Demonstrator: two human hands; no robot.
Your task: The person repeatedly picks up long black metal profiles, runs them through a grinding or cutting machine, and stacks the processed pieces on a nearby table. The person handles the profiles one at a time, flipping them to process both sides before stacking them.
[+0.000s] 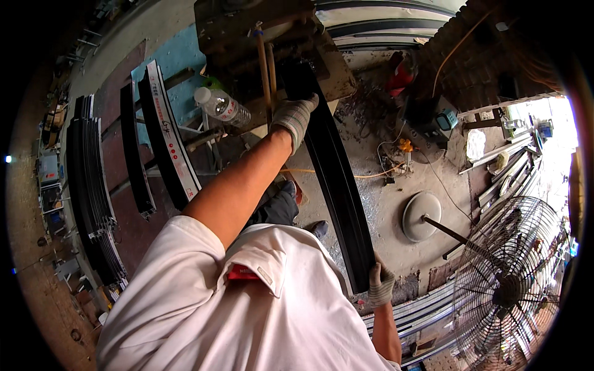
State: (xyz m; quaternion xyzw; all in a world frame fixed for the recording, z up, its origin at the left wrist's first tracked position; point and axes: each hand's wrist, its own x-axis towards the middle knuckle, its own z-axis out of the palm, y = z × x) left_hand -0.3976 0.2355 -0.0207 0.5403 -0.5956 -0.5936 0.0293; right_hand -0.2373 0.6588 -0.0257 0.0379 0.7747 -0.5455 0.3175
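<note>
A long black channel-shaped profile (337,185) runs aslant in front of me, its far end at a dark, greasy machine (247,46). My left hand (296,119), in a striped knit glove, is closed on the profile's left edge near the machine. At the near end, my right hand (381,283), gloved alike, grips the right edge with the thumb along the side; its other fingers are partly hidden. A clear plastic bottle (223,107) with a white cap stands close to my left forearm, beside two upright brown rods (267,71).
Left, black profiles (164,133) lie on a rack, with a thick stack (93,173) farther out. A wire-caged fan (507,290) and its round base (422,216) are at right. Cables (377,174) cross the floor. Long strips (421,315) lie near my right arm.
</note>
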